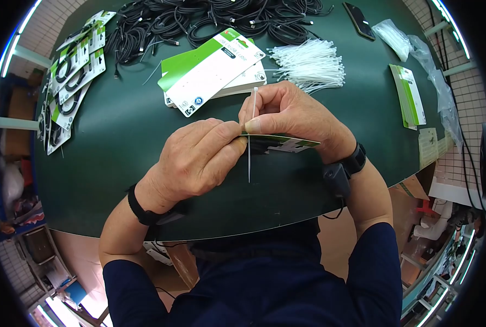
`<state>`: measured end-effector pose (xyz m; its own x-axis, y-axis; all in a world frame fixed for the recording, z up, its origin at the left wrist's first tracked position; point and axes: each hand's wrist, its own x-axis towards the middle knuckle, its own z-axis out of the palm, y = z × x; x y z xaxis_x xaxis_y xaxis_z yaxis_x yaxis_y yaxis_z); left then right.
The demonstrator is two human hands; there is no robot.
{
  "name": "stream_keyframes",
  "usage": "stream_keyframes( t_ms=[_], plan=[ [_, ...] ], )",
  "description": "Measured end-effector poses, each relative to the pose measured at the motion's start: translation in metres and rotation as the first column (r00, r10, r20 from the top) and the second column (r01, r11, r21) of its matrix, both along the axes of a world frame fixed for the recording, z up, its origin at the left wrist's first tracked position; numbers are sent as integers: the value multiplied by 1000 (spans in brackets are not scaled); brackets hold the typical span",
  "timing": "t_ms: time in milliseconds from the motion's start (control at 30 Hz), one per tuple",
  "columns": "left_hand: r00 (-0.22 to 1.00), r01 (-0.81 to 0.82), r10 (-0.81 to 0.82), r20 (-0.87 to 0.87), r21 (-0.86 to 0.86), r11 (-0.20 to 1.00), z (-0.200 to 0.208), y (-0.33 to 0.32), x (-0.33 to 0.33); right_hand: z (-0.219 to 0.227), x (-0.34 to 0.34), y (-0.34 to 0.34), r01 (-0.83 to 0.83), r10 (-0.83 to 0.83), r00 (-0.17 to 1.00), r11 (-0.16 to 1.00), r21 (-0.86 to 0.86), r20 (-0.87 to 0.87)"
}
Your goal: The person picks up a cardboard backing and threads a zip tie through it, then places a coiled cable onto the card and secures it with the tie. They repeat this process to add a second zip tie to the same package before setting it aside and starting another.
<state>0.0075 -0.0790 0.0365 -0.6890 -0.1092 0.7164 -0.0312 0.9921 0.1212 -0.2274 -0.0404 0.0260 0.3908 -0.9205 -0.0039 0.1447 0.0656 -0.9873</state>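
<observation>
Clamping card (295,143) in left grip (191,155), zip tie (249,163) in right grip (300,111), above dark-green table (117,147), with cables (221,12) toward twelve o'clock, gridded wall (469,125) toward three.

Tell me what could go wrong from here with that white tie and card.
The white tie could slip loose: its lower end hangs free below the card.
The card might bend, since it looks thin and the left grip pinches it near one end.
The right grip might disturb the loose pile of ties just beyond it.
</observation>
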Motion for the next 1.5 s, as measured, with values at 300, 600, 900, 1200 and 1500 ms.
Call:
stream_keyframes(
  t_ms=[300,600,900,1200,1500],
  plan=[
    [996,-22,24,86,-24,999,14,2,-1,23,-8,1,110,-127,992,940,323,30],
    [998,10,-6,55,-61,998,11,-3,-5,22,-5,3,7,22,992,973,231,-122],
    [997,10,-16,81,70,998,14,-2,-1,18,-5,-2,5,26,992,967,254,-121],
    [997,-52,34,67,298,953,9,-3,-2,16,-3,-4,51,-28,996,959,277,-85],
    [973,-221,216,83,608,763,5,-11,9,41,1,14,431,-623,741,727,-534,-250]
  ],
)
